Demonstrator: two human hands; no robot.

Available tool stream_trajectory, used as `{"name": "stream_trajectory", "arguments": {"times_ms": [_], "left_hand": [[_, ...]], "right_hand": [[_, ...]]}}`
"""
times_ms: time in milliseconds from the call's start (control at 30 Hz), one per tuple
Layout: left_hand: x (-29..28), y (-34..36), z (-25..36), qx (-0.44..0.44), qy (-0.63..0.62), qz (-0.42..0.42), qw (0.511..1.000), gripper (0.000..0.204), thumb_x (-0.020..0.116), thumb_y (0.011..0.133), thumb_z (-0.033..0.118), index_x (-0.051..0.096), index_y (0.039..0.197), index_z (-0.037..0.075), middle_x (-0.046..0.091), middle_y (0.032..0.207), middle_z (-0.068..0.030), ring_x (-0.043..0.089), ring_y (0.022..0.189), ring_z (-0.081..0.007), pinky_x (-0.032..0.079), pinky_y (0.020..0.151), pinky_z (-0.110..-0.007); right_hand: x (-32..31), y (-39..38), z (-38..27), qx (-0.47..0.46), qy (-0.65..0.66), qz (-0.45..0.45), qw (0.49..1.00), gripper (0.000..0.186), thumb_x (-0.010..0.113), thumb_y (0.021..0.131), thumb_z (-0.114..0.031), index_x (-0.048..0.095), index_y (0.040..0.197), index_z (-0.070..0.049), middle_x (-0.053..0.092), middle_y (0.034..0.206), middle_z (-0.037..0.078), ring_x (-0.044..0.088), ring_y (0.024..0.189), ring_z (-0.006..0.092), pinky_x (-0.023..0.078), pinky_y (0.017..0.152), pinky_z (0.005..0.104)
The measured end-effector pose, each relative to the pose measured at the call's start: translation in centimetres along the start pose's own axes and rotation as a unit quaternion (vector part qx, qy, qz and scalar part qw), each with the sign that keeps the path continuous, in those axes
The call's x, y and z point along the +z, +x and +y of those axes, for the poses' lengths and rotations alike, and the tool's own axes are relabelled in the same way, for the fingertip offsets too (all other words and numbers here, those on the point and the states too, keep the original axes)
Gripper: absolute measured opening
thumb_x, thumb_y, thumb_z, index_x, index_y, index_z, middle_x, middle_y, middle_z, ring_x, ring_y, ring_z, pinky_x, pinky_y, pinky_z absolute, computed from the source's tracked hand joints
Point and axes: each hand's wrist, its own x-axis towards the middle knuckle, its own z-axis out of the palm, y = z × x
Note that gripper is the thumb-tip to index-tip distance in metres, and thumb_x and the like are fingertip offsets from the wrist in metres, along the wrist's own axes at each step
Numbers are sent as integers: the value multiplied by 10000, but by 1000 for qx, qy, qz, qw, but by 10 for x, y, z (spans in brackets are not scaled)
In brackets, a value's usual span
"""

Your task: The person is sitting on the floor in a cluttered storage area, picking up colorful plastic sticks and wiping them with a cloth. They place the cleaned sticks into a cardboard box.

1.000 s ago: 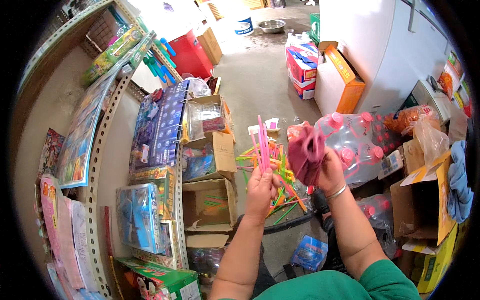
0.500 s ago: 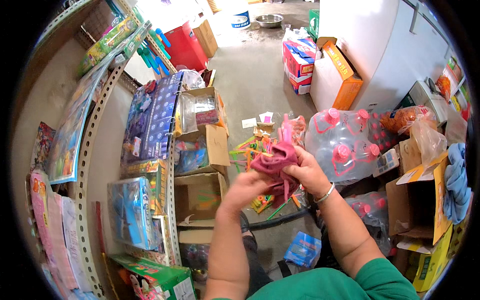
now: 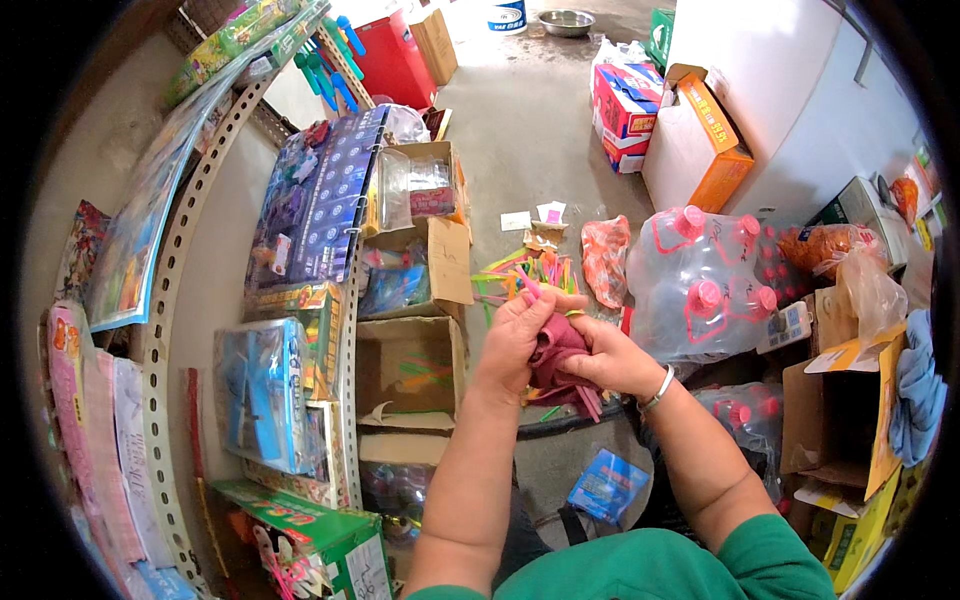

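Cloth (image 3: 562,352): plain maroon. Sticks (image 3: 530,285) at the cloth's far edge: pink. Strips (image 3: 550,268) beyond the cloth: green, orange, yellow. Bottles (image 3: 662,290) right of the cloth: clear, pink caps (image 3: 704,295). Card (image 3: 340,190) left of the cloth: dark blue, repeated pale motifs.

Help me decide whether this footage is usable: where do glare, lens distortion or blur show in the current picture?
Head view: the tall white cabinet washes out toward the top; head view: fisheye distortion bows the pale perforated metal shelf post, and the corners go black; head view: the left hand, right hand and crumpled maroon cloth look reasonably sharp.
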Motion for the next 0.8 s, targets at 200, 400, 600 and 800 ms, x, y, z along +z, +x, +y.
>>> {"name": "stream_trajectory", "arguments": {"times_ms": [200,400,600,800], "left_hand": [[-24,2,17,84,-32,139,986,228,455,873,218,550,877,10,611,888,-146,595,775,-210,484,703,-341],[-87,-5,50,213,-146,266,929,182,454,875,211,509,796,56,545,674,-57,546,591,-179,495,607,-378],[-255,-50,9,148,-142,450,869,163,471,863,189,485,740,84,477,616,-12,500,604,-176,459,672,-414],[-345,-80,-45,77,-118,577,805,143,501,848,209,500,805,72,528,705,-36,537,700,-190,427,746,-415]], "right_hand": [[6,3,23,22,-9,-50,998,275,576,734,-108,508,967,22,591,785,53,548,705,86,457,622,247],[-13,-6,5,90,-131,-78,984,307,562,725,-89,514,1010,14,607,759,58,563,663,106,464,591,250],[-58,-27,-21,-11,274,183,944,340,465,814,-198,480,1061,35,554,778,77,539,624,139,512,595,298],[-64,-28,-10,-56,356,190,913,390,372,898,-326,432,1080,14,515,853,88,475,609,119,493,552,289]]}}
